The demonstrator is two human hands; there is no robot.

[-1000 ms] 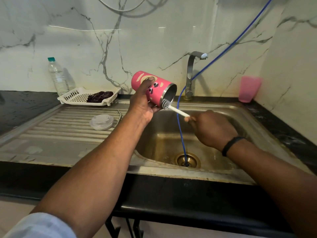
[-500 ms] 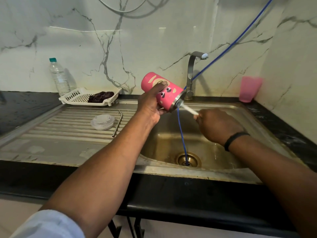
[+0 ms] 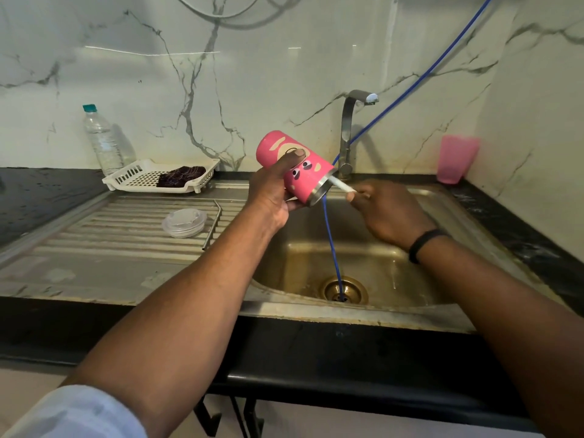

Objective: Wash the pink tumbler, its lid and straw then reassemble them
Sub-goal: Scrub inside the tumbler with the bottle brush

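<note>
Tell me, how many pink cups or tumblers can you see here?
2. The tumbler is held on its side over the sink by the left hand. A pink cup stands on the counter in the far right corner. None seem hidden.

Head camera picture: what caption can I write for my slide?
Left hand holds the pink tumbler over the sink while the right hand pushes a white brush inside.

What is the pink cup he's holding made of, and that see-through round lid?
The pink cartoon-face tumbler looks like painted steel: its open rim is bare shiny silver. Matte pink coat outside. The round clear lid on the ribbed metal draining board looks like plastic: see-through, slightly cloudy. Both are guesses from looks alone.
</note>
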